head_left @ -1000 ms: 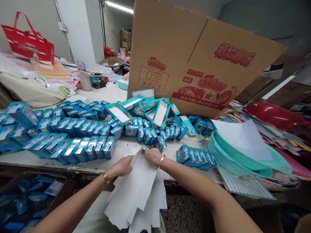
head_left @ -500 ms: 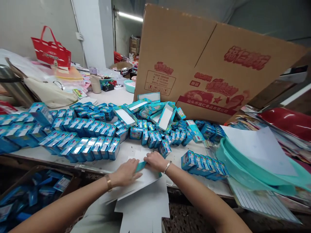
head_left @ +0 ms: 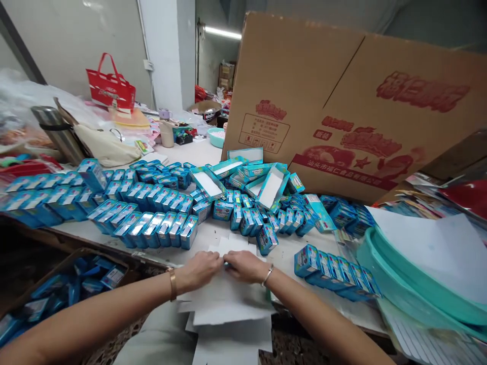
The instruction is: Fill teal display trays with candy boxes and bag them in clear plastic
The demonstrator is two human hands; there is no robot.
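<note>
My left hand and my right hand meet at the table's front edge, both pressed on a stack of flat white card blanks with a teal printed side. The fingers of both hands are curled together and pinch the top blank at its far edge. Just beyond the hands lie rows of small blue tins, and a single tin stands close to my right hand. Further back sit several open teal cartons.
A large brown cardboard box stands behind the tins. Teal plastic basins with white paper on top sit at the right. A box of blue tins is below the table at the left. Bags and a flask crowd the far left.
The blanks hung over the table edge a second ago; now they lie flatter on it, with both hands closer together on the top blank. The camera has tilted and shifted left.
</note>
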